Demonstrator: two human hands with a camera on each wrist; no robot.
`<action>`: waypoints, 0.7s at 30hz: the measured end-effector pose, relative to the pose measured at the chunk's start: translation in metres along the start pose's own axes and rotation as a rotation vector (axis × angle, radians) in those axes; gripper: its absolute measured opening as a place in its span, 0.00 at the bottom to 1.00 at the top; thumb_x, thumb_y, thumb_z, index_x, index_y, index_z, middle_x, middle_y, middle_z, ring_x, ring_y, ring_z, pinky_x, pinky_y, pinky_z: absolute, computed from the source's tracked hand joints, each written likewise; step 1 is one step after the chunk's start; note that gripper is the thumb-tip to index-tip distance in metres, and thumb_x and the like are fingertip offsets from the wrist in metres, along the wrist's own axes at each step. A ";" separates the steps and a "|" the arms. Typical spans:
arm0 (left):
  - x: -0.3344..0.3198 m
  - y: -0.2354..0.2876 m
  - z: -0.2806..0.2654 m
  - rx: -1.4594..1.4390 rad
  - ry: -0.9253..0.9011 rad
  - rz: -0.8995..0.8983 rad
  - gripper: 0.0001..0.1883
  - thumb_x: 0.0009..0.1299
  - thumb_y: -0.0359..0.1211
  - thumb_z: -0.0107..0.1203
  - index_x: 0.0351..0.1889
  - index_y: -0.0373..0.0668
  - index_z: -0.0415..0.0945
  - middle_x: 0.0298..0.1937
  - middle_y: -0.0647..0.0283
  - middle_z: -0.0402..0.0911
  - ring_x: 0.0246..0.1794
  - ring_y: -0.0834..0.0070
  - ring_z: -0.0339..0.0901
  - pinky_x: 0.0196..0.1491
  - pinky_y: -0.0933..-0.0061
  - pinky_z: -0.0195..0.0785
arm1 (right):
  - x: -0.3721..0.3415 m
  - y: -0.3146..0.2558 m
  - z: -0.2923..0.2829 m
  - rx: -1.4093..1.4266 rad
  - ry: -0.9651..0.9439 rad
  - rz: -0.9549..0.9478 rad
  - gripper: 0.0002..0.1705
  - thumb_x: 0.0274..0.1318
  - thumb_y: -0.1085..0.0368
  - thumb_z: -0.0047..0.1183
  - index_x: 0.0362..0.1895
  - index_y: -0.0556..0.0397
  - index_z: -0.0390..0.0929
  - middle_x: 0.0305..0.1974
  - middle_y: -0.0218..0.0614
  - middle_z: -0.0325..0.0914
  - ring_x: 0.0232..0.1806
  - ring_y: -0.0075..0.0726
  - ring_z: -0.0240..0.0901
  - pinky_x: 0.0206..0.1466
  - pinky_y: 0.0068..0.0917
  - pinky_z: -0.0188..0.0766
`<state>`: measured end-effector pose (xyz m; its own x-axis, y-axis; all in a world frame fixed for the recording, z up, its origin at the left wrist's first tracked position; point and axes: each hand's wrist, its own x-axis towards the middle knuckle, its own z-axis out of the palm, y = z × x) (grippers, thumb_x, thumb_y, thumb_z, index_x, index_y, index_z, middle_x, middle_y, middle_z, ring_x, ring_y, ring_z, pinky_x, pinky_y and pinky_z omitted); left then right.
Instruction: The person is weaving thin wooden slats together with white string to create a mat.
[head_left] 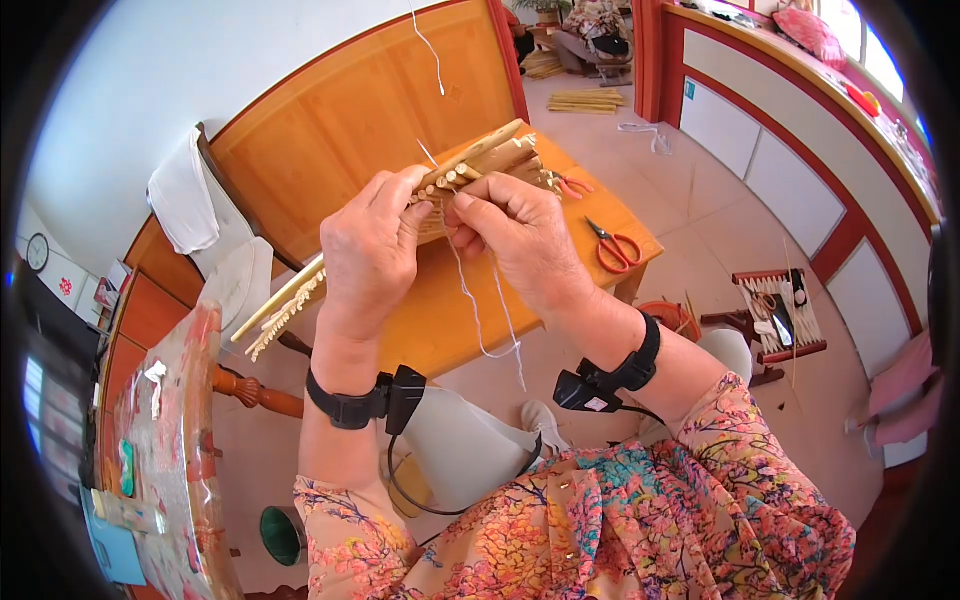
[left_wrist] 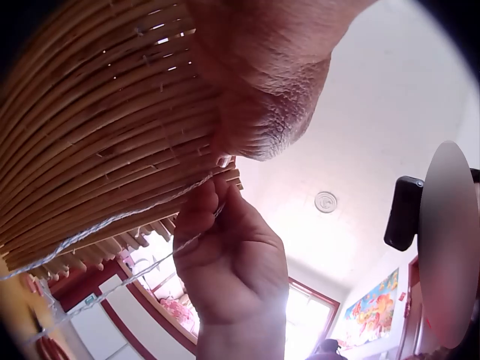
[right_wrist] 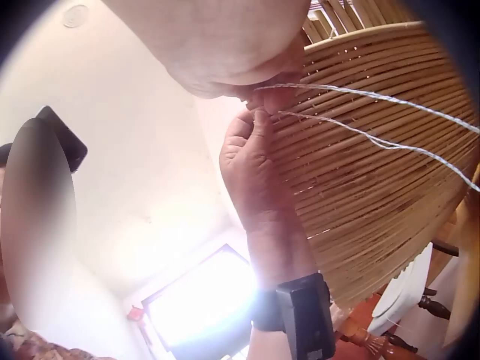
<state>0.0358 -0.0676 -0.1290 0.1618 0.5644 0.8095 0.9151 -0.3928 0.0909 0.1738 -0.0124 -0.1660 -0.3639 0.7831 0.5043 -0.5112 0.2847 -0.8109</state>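
Observation:
Both hands are at the edge of a mat of thin peeled sticks (left_wrist: 97, 142), raised above the wooden table. My left hand (head_left: 370, 240) grips this edge, thumb and fingers close to the cut stick ends. Opposite it, my right hand (head_left: 525, 240) pinches a white string (head_left: 468, 290) between thumb and curled fingers, right at the sticks. Two strands of string (right_wrist: 375, 96) run across the mat's face in the right wrist view; their lower ends dangle above my lap in the head view. Part of the mat is hidden behind the hands.
On the wooden table (head_left: 440, 335) lie red-handled scissors (head_left: 615, 250) and red-handled pliers (head_left: 572, 185). A chair (head_left: 225, 220) draped with white cloth stands at left, near a stained table (head_left: 165, 430). A woven-top stool (head_left: 780, 315) holding tools sits on the floor at right.

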 end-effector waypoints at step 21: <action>0.016 0.000 0.013 0.177 0.122 0.182 0.06 0.67 0.32 0.55 0.37 0.38 0.75 0.29 0.57 0.78 0.24 0.62 0.75 0.27 0.71 0.68 | 0.007 -0.004 -0.005 -0.454 0.047 -0.135 0.16 0.62 0.61 0.46 0.23 0.56 0.68 0.17 0.23 0.62 0.22 0.14 0.55 0.23 0.20 0.55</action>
<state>0.0428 -0.0488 -0.1233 0.2938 0.4006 0.8679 0.9270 -0.3407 -0.1566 0.1776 -0.0052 -0.1608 -0.2765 0.7440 0.6083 -0.1552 0.5901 -0.7923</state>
